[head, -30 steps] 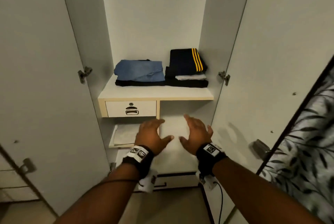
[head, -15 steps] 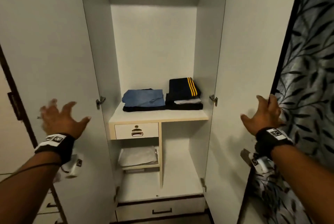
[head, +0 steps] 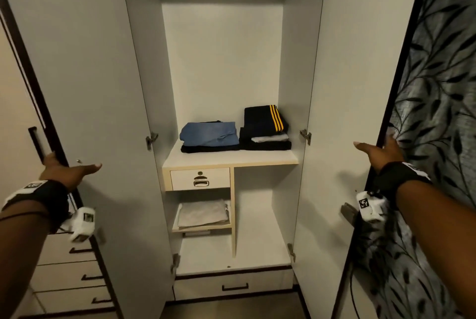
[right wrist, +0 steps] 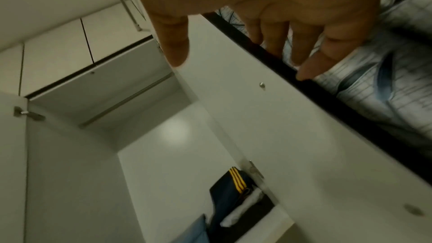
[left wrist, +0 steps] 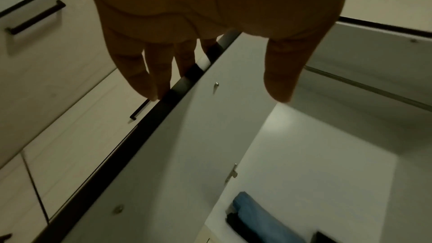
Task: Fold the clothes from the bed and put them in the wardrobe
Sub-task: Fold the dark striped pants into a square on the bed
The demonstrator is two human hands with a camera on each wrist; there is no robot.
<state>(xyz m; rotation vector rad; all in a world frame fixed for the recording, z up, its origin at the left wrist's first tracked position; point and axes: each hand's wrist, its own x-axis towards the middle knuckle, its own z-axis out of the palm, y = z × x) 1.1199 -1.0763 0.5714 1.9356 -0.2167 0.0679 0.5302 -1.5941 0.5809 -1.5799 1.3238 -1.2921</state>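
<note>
Bedroom in a home: open white wardrobe (head: 221,61) with folded clothes (head: 210,136) on a shelf (head: 229,160), chest of drawers (head: 67,277) beside, leaf-patterned curtain (head: 438,87) at right.

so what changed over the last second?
Both hands left the lower compartment and swung outward. The left hand now has its fingers round the outer edge of the left door, and the right hand likewise on the right door. Both doors are open, and the folded clothes on the shelf are unchanged.
</note>
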